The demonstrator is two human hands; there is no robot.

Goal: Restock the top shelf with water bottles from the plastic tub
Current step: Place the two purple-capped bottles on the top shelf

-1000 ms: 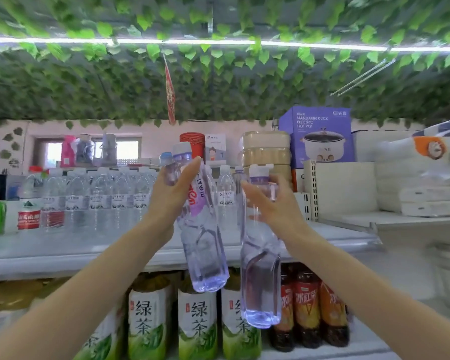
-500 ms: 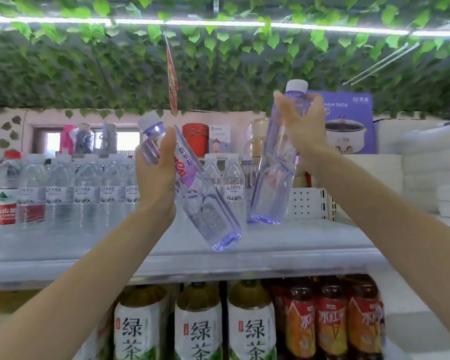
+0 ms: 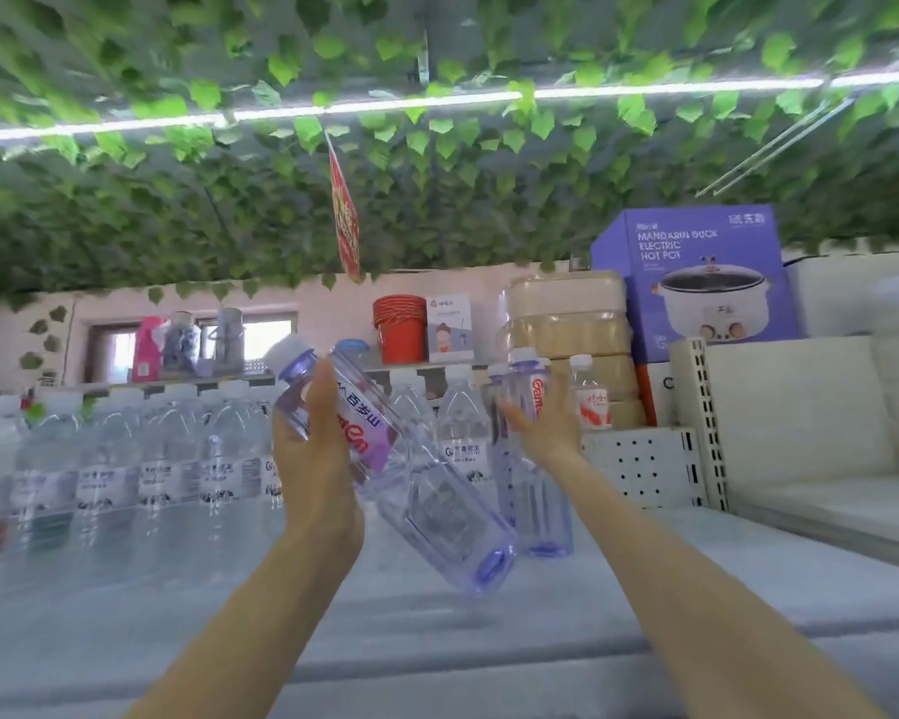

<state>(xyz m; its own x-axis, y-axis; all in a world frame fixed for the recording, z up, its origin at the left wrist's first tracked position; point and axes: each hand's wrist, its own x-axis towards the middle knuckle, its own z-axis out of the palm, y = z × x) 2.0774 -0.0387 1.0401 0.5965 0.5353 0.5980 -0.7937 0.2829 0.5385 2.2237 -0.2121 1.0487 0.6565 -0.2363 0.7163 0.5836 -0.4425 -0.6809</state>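
In the head view, the left hand [image 3: 317,459] curls fingers and thumb round the labelled upper half of a tilted water bottle [image 3: 437,516] of clear, violet-tinted plastic. Its white cap leans left above the thumb and its base hangs low to the right, over the pale grey top shelf [image 3: 437,640]. The right hand [image 3: 541,422], apart from the left, is spread with straight fingers at the label of an upright water bottle [image 3: 541,511] of the same kind, which stands on the shelf. Whether it touches the bottle cannot be told. Left of the left hand stands a row of clear bottles [image 3: 125,459]. Right of the right hand is a white perforated divider [image 3: 644,469], and beyond it a blue hot-pot box [image 3: 696,282].
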